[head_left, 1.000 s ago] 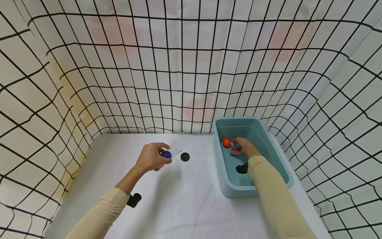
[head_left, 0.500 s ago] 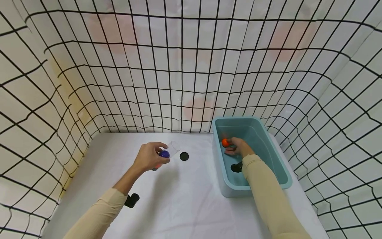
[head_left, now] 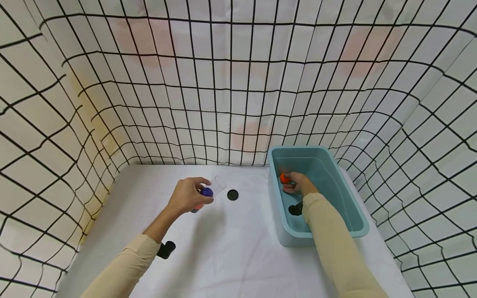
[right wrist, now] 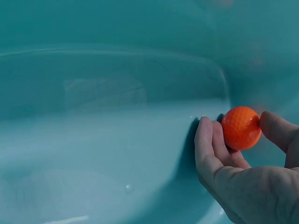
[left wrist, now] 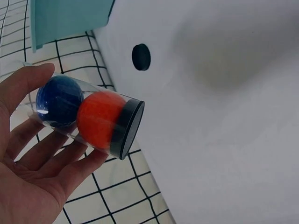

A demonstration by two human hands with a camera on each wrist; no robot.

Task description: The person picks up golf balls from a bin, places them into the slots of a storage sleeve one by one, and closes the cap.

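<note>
In the head view my left hand [head_left: 188, 196] grips a clear plastic tube [head_left: 220, 184], tilted with its open end up and to the right. A blue ball [left wrist: 60, 101] and an orange ball [left wrist: 99, 119] sit one behind the other inside the tube, the orange one against the black cap [left wrist: 127, 128] at the lower end. Down in the teal bin, my right hand [head_left: 299, 184] pinches an orange dimpled golf ball [right wrist: 241, 128] between thumb and fingers, close to the bin's left wall.
The teal bin [head_left: 281, 227] stands at the right of the white table [head_left: 238, 256]. A black round cap [head_left: 232, 195] lies between the tube and the bin. Black netting [head_left: 244, 89] surrounds the table at the back and sides.
My right hand has moved left inside the bin and its fingers have come around the orange golf ball. The left hand has kept its hold on the tube, nearly still.
</note>
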